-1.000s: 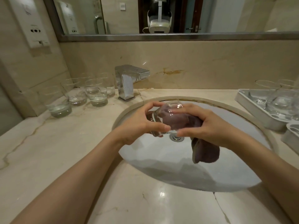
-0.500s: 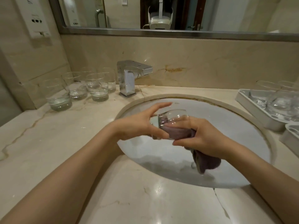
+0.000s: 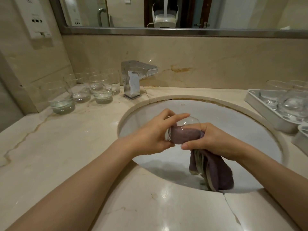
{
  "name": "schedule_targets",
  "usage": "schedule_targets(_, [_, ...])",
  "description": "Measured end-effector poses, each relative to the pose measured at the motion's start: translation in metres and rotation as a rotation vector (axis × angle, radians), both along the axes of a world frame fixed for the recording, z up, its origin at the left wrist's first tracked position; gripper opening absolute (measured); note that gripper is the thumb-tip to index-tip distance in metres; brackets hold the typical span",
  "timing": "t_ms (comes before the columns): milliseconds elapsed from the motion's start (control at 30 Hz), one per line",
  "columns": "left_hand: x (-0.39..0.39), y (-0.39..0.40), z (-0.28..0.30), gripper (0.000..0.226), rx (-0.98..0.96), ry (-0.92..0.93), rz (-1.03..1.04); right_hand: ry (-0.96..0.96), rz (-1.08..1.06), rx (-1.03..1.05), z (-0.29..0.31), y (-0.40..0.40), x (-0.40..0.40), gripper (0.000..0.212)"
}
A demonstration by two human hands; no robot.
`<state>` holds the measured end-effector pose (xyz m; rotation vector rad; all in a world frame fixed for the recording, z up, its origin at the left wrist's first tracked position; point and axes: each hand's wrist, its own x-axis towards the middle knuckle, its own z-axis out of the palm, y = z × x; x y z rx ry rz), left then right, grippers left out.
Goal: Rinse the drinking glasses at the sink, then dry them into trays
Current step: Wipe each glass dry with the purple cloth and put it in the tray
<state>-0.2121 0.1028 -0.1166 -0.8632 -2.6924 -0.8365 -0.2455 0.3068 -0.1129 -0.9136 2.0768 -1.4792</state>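
Note:
Over the white sink [image 3: 216, 117] I hold a clear drinking glass [image 3: 186, 124] on its side. My left hand [image 3: 155, 134] grips it at its base end, fingers over the top and thumb underneath. My right hand [image 3: 211, 140] holds a purple cloth [image 3: 215, 172] stuffed into the glass, and the rest of the cloth hangs down into the basin. Several glasses [image 3: 100, 90] holding a little water stand on the counter at the left of the tap. At the right a white tray [image 3: 260, 107] holds clear glasses [image 3: 290, 100].
A square chrome tap [image 3: 135, 77] stands behind the basin. A second white tray [image 3: 301, 137] shows at the right edge. The marble counter [image 3: 66, 147] runs around the sink, with a wall panel at the left and a mirror above.
Both hands and the glass have dropped lower over the basin. The glass has turned in my hands, and the cloth now hangs further down towards the front of the sink.

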Motion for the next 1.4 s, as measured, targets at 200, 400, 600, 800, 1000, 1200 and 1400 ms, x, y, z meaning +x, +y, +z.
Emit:
schedule_targets(200, [-0.001,-0.009,0.012,0.078,0.515,-0.531,-0.021,0.981,-0.071,0.293,-0.009,-0.003,-0.003,0.049])
schedule_targets(400, [0.003,0.003,0.004,0.080,0.390,-0.363,0.038,0.701,-0.087,0.216,-0.007,0.000,-0.004,0.048])
schedule_targets(600, [-0.004,-0.005,-0.010,0.081,-0.096,0.196,-0.004,-0.035,-0.014,0.009,0.002,-0.003,0.002,0.025])
schedule_targets(800, [-0.005,0.001,-0.001,0.087,0.376,-0.184,0.039,0.567,-0.169,0.113,-0.005,-0.002,-0.001,0.040])
schedule_targets(1000, [-0.003,-0.004,0.010,0.085,0.677,-0.659,-0.065,0.879,-0.140,0.278,-0.009,0.004,-0.002,0.050])
schedule_targets(1200, [0.001,0.003,0.004,0.082,0.255,-0.198,0.029,0.209,-0.147,0.064,-0.002,0.001,-0.001,0.037])
schedule_targets(1400, [-0.004,0.005,-0.008,0.079,0.011,0.134,-0.020,-0.170,-0.051,0.002,0.004,0.009,-0.004,0.033])
